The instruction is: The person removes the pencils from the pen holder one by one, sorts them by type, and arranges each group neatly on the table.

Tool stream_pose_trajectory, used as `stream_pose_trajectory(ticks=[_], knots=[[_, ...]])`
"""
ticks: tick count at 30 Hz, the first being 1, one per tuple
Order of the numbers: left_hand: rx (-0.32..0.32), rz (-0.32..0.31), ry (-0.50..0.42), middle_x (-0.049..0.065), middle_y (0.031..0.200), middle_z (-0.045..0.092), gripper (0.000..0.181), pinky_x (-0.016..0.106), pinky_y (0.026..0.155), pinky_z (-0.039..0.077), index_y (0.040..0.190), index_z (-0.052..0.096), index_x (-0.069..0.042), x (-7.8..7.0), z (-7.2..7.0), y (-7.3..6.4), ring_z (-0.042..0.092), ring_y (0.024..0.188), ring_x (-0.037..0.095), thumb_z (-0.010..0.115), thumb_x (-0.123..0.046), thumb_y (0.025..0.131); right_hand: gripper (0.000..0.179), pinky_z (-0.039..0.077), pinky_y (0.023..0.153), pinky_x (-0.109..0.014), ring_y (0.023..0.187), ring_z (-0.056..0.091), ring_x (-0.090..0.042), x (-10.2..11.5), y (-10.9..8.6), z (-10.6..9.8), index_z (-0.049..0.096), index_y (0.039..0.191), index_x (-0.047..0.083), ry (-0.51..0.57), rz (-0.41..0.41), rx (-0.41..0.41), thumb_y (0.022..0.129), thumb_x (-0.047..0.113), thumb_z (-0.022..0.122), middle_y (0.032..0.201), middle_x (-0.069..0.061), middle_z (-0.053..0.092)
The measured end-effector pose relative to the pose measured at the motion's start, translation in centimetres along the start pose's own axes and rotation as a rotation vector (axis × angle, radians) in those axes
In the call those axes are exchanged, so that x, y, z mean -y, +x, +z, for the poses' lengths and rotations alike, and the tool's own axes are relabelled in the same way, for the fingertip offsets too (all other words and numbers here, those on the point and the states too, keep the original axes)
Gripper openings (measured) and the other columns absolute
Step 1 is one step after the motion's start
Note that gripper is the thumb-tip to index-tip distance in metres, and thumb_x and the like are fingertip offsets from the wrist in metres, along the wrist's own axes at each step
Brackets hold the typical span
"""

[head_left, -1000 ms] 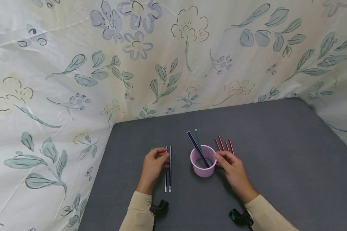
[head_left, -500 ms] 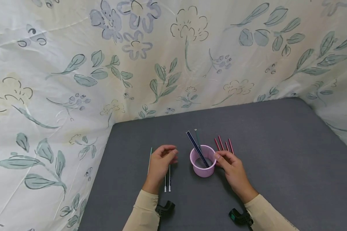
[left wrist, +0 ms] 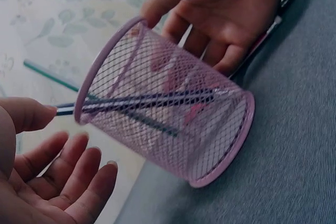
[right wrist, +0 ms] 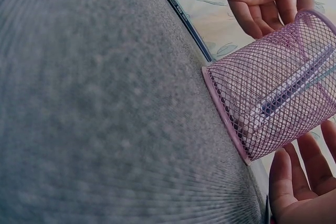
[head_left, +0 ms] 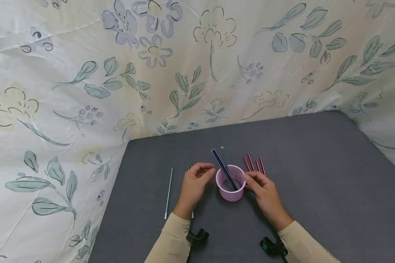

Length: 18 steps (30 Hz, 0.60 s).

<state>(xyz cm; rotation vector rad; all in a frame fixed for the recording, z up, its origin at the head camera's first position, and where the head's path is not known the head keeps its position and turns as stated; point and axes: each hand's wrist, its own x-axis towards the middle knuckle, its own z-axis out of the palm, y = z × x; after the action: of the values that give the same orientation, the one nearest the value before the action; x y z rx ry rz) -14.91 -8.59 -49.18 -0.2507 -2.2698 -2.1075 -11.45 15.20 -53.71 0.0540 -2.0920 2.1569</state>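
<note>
Quietly, two bare hands flank a pink mesh cup [head_left: 231,195] standing upright on a grey table [head_left: 316,175]. The right hand [head_left: 264,191], at about four o'clock from the cup, pinches its rim between thumb and fingers, the fingers lying against the outside of the mesh. At nine o'clock the left hand [head_left: 194,186] hangs just beside the cup, holding nothing — its thumb stands apart from loosely bent fingers, and the palm faces the mesh.

Inside the cup, blue pencils [head_left: 223,168] lean against the rim toward eleven o'clock, close together; their exact count is hard to tell. With them stands a green pencil [head_left: 224,157], its top pointing just short of twelve o'clock.

More pencils lie on the table. A second green one [head_left: 169,193] rests at nine o'clock, beyond the left hand, while dark pencils [head_left: 192,214] lie partly hidden beneath that hand and forearm. Four red pencils [head_left: 254,164] show their ends at two o'clock, the rest of them covered by the right hand.

Both arms wear beige sleeves [head_left: 307,243], with a black wrist camera [head_left: 198,236] at seven o'clock and another [head_left: 274,247] at five. A floral curtain [head_left: 217,73] hangs behind — leaves, stems and pale blossoms — along the table's twelve o'clock edge.
</note>
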Motion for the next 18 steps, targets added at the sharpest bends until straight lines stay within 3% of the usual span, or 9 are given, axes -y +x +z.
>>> stream_pose_trajectory(ticks=[5,11,18], knots=[[0.003,0.007,0.002,0.009,0.107,0.074,0.023,0.030,0.080,0.060,0.120,0.075,0.001,0.1,0.9,0.2,0.069,0.091,0.023,0.077,-0.014,0.103,0.031,0.058,0.088,-0.026,0.104,0.068,-0.033,0.1,0.0,0.0,0.070,0.123,-0.010,0.001,-0.001,0.004,0.110,0.019,0.068,0.120,-0.029,0.067],[-0.015,0.007,0.000,0.008,0.104,0.075,0.019,0.029,0.078,0.058,0.116,0.077,-0.002,-0.3,1.7,0.5,0.068,0.091,0.022,0.079,-0.014,0.102,0.032,0.059,0.089,-0.027,0.105,0.067,-0.034,0.1,0.0,0.0,0.070,0.123,-0.010,-0.007,0.003,0.007,0.111,0.020,0.068,0.121,-0.028,0.067],[-0.063,0.004,-0.004,0.007,0.095,0.073,0.019,0.027,0.072,0.055,0.110,0.077,0.002,-0.5,2.4,1.0,0.065,0.084,0.018,0.080,-0.014,0.099,0.031,0.059,0.089,-0.027,0.103,0.068,-0.029,0.1,0.0,0.0,0.071,0.123,-0.009,-0.011,0.006,0.004,0.111,0.020,0.068,0.120,-0.027,0.068]])
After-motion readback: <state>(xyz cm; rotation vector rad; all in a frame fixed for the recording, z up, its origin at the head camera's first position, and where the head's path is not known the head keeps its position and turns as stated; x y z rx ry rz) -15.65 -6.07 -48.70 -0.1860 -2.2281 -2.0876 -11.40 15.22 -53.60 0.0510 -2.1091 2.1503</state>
